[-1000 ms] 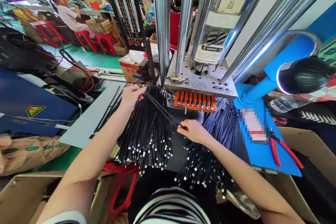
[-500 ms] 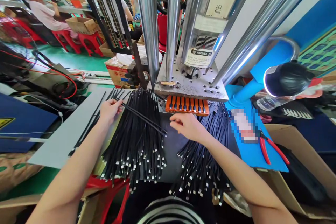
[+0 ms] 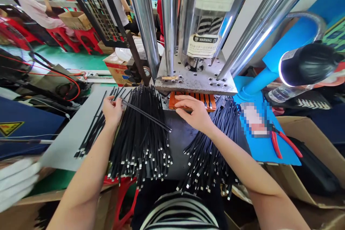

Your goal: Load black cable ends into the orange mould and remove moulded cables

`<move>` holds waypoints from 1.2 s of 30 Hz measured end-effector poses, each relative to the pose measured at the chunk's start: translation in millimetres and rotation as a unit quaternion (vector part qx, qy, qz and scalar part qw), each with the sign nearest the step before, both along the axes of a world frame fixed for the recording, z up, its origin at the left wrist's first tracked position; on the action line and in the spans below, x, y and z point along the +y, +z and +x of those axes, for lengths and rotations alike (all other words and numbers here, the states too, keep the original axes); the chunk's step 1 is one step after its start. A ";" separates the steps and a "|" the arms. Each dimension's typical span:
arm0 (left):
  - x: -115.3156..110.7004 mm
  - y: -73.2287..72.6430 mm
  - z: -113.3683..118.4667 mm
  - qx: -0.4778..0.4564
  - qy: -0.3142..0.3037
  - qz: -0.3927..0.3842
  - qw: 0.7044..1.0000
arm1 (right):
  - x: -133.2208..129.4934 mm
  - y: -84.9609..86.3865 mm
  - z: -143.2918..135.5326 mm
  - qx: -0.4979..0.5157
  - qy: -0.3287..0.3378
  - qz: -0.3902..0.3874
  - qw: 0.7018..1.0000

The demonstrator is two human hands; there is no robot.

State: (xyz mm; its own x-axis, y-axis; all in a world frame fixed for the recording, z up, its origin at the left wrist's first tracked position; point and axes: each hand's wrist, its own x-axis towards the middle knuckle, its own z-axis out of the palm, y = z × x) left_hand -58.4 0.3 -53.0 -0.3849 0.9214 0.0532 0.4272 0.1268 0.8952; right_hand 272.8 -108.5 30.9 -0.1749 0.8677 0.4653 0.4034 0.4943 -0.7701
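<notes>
My left hand (image 3: 112,110) is closed on thin flat black cables, and a pair of loose strands (image 3: 147,114) runs from its fingers toward the right. It stays over the left edge of a thick bundle of black cables (image 3: 138,140) with silvery connector ends. My right hand (image 3: 194,112) is at the front of an orange slotted fixture (image 3: 212,101), covering its left part, thumb and fingers apart. Black pieces lie in the fixture's visible slots. Under my right forearm spreads a second bundle of black cables (image 3: 207,161).
A press with a heavy metal plate (image 3: 199,82) stands above the fixture on steel columns. Red-handled pliers (image 3: 285,143) lie on a blue board, near a lamp (image 3: 307,64). At the lower left is another person's white-gloved hand (image 3: 17,183). Further cables lie on a grey board (image 3: 64,136).
My right hand has moved forward to the fixture and its fingers have spread. My left hand still holds the cables. A gloved hand has appeared at the lower left, and the view has shifted slightly.
</notes>
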 end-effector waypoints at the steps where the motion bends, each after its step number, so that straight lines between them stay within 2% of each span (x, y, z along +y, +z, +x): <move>1: -1.4 1.6 1.1 -0.009 0.005 0.011 1.000 | -3.7 0.7 5.9 -0.012 0.007 0.001 1.000; 5: -8.1 6.2 4.6 -0.032 -0.023 0.043 0.998 | -26.1 -8.3 35.3 -0.114 0.027 -0.026 0.993; 9: -13.4 12.2 8.4 -0.040 -0.062 0.081 0.994 | -54.0 -35.3 64.6 -0.242 0.044 -0.059 0.967; 12: -16.5 27.5 14.9 -0.032 -0.112 0.092 0.989 | -69.0 -50.8 79.3 -0.280 0.033 -0.071 0.957; 14: -19.3 43.0 22.5 -0.014 -0.175 0.076 0.982 | -73.1 -52.8 86.3 -0.263 0.015 -0.067 0.962; 16: -23.6 59.6 33.2 0.034 -0.266 0.050 0.962 | -72.5 -48.4 92.7 -0.237 -0.017 -0.050 0.970; 19: -33.2 80.1 54.6 0.148 -0.393 0.043 0.906 | -65.3 -36.2 101.1 -0.189 -0.093 -0.019 0.977; 22: -43.2 90.5 79.8 0.211 -0.468 0.057 0.856 | -54.6 -26.7 105.9 -0.139 -0.167 0.014 0.976; 24: -46.9 90.9 96.2 0.219 -0.502 0.072 0.834 | -46.8 -23.8 106.7 -0.129 -0.184 0.035 0.974; 27: -45.4 82.7 117.6 0.217 -0.497 0.105 0.834 | -34.3 -22.3 106.3 -0.146 -0.169 0.045 0.974; 31: -33.4 69.1 143.6 0.226 -0.409 0.138 0.873 | -12.2 -20.9 108.6 -0.181 -0.139 0.028 0.973; 33: -25.7 67.4 157.6 0.243 -0.384 0.132 0.881 | 2.6 -20.6 112.0 -0.183 -0.134 0.017 0.974; 36: -12.2 71.7 179.8 0.270 -0.379 0.084 0.881 | 29.7 -22.7 117.5 -0.185 -0.140 0.012 0.973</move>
